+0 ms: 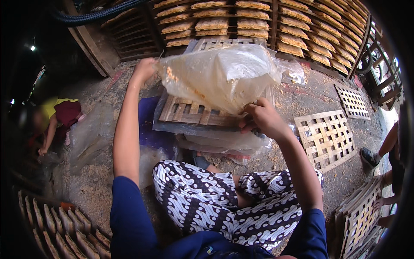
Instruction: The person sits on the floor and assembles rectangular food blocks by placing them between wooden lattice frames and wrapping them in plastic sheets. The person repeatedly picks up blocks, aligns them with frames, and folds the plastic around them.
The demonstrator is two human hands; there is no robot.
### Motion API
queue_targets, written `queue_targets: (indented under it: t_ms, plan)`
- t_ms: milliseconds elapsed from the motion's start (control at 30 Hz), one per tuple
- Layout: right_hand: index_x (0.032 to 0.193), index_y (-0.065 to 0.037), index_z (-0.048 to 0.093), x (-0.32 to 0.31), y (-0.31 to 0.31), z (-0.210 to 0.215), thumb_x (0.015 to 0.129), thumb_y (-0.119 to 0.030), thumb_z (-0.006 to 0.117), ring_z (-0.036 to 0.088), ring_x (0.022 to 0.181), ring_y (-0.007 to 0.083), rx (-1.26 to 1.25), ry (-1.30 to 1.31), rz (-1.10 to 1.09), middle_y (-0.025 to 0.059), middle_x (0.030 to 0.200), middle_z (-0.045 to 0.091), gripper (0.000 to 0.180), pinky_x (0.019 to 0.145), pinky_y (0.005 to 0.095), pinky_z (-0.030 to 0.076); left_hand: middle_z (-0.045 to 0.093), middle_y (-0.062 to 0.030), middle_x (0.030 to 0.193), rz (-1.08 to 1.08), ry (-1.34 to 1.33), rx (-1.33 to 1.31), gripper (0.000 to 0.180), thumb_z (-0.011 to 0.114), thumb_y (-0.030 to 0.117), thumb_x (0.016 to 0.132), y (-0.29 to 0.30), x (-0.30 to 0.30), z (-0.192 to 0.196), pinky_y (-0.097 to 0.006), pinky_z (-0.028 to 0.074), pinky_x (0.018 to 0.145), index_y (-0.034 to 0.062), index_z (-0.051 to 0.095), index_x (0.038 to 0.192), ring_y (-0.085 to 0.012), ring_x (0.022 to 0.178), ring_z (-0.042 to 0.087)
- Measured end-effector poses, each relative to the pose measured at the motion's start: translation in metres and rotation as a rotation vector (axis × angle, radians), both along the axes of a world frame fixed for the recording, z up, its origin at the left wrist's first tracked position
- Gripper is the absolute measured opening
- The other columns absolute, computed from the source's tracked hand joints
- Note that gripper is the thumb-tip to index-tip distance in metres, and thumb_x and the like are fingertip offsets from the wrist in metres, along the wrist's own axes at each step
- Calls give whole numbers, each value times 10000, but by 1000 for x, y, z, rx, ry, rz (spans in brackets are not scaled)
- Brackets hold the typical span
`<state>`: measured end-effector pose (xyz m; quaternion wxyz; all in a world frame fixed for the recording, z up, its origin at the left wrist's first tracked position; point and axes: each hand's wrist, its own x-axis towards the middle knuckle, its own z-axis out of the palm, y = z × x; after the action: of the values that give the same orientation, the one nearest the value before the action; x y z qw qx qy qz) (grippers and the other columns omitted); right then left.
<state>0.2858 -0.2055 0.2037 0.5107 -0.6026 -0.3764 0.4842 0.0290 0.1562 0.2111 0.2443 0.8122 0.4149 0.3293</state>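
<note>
A clear plastic sheet [202, 77] with orange-brown crumbs stuck to it is lifted and billowing in front of me. My left hand [145, 70] is closed on its far left corner, arm stretched out. At the sheet's near right edge, the curled fingers of my right hand [266, 117] pinch the plastic. Beneath the sheet lies a woven bamboo tray [183, 111], partly covered, on top of a pile of more plastic sheets [215, 144]. A blue piece of material [148, 121] shows at the pile's left side.
Racks of filled trays [252, 23] stand along the back. Two woven trays [325, 138] [352, 101] lie on the crumb-strewn floor at right. A person [51, 116] crouches at left near loose plastic [91, 134]. Another person's hand [379, 203] touches stacked trays [360, 216] at lower right.
</note>
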Motion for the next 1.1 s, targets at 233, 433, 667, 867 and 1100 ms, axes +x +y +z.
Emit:
queue_targets:
  t_ms: [233, 433, 667, 867, 1100]
  plan:
    - [1070, 28, 573, 13, -11, 17, 895, -129, 494, 663, 722, 208, -68, -156, -70, 134, 829, 637, 248, 558, 312, 543, 553, 3, 662, 129, -236, -437, 185, 535, 227, 903, -119, -95, -39, -274, 399, 479, 75, 599, 819, -97, 524, 507]
    - [1227, 57, 516, 24, -28, 3, 914, -77, 436, 576, 561, 147, 4, -206, -199, 76, 735, 613, 350, 474, 257, 450, 523, 65, 733, -106, -224, -477, 125, 559, 166, 921, -184, -94, -64, -224, 376, 583, 68, 589, 850, -31, 657, 465]
    - [1306, 58, 520, 12, -80, -17, 901, -24, 444, 600, 639, 106, 61, -481, -198, 112, 796, 673, 420, 549, 247, 475, 519, 66, 724, -94, -257, -529, 171, 556, 159, 954, -175, -72, -76, -221, 372, 595, 51, 584, 824, -25, 677, 453]
    - [1365, 34, 443, 9, -94, -45, 887, 2, 470, 613, 652, 128, 101, -579, -297, 122, 809, 664, 480, 596, 280, 498, 566, 43, 728, -46, -343, -545, 138, 566, 124, 948, -182, -71, -75, -226, 395, 586, 40, 602, 845, -32, 650, 490]
    - [1316, 16, 498, 36, -58, -60, 894, -78, 529, 625, 607, 156, 136, -720, -366, 133, 690, 672, 433, 595, 308, 490, 524, 69, 686, 52, -347, -369, 168, 570, 141, 951, -178, -67, -88, -225, 317, 515, 31, 598, 826, -7, 597, 418]
